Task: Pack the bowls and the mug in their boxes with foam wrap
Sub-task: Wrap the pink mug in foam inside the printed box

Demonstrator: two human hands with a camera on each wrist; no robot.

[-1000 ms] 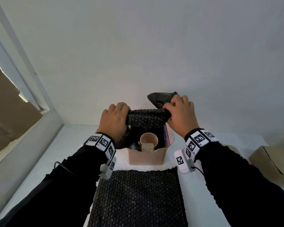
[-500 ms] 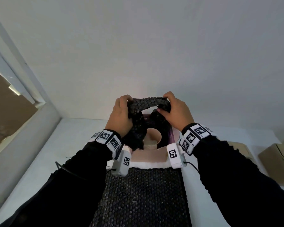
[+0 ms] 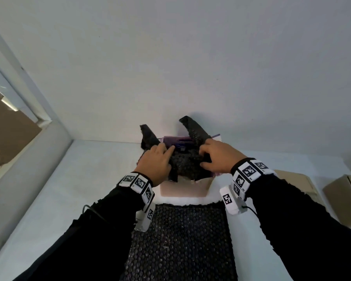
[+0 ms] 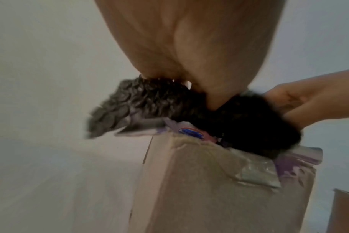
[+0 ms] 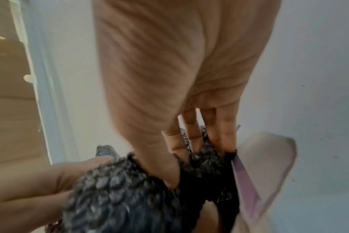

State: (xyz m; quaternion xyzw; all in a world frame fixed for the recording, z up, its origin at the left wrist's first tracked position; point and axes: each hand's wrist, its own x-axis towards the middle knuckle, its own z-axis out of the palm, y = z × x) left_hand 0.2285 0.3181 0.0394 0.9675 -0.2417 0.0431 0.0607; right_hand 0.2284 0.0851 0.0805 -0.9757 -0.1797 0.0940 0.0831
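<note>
A small box [image 3: 185, 188] with a purple lining stands open near the wall, its beige flap toward me. Black bubble wrap [image 3: 187, 163] fills its mouth, and two ends of the wrap stick up at the far left and far right. My left hand [image 3: 156, 161] lies on the wrap's left side with fingers straight. My right hand [image 3: 217, 157] pushes straight fingers and thumb into its right side. The right wrist view shows those fingers [image 5: 191, 135] sunk in the wrap [image 5: 119, 189]. In the left wrist view my palm [image 4: 189, 47] presses wrap [image 4: 145, 100] over the box [image 4: 209, 181]. The mug is hidden.
A second sheet of black bubble wrap [image 3: 180, 240] lies flat on the white table [image 3: 79, 179] between my arms. Two brown cardboard boxes [image 3: 344, 199] [image 3: 294, 179] sit at the right. The wall is just behind the open box, and a window frame [image 3: 28, 98] is on the left.
A second ago both hands held the rolled wrap above the box and the mug showed inside. The wrap has come down into the box, covering the mug, and its ends stick up.
</note>
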